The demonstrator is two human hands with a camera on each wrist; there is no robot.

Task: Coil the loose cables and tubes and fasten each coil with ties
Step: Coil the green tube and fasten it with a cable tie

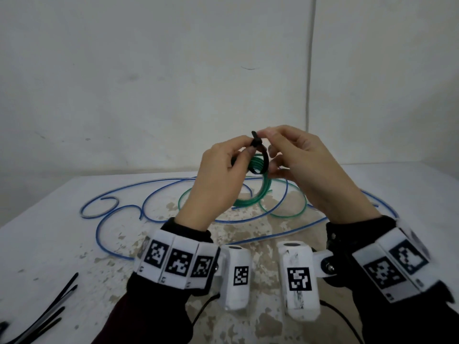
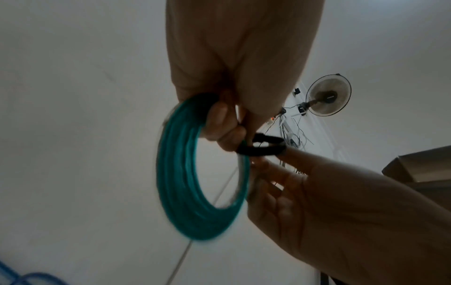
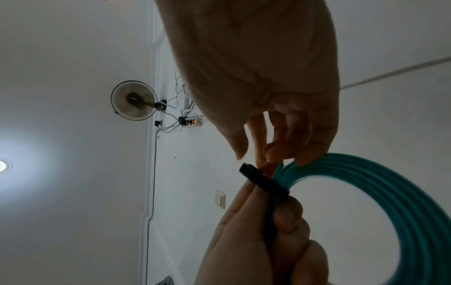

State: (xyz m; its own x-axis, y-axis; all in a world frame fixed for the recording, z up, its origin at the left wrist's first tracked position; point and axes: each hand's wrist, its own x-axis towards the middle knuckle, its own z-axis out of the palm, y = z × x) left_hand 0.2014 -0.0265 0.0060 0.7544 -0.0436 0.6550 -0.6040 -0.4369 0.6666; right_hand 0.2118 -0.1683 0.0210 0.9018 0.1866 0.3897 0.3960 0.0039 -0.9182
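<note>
Both hands are raised above the table. My left hand [image 1: 248,151] grips a green tube coil [image 1: 258,167] together with a black tie [image 1: 255,142] looped round its strands. My right hand [image 1: 263,135] pinches the tie's upper end, and its lower fingers touch the coil. In the left wrist view the coil [image 2: 180,173] hangs from my left fingers [image 2: 219,119], with the tie loop [image 2: 263,148] at its right. The right wrist view shows the tie [image 3: 263,183] across the coil [image 3: 390,192]. Green strands [image 1: 248,202] trail down onto the table. A blue tube [image 1: 149,184] sprawls loose there.
Several spare black ties [image 1: 57,309] lie at the near left of the white, stained table [image 1: 49,244]. A white wall stands close behind the table. A wall fan [image 3: 134,100] and a power strip with wires show in the wrist views.
</note>
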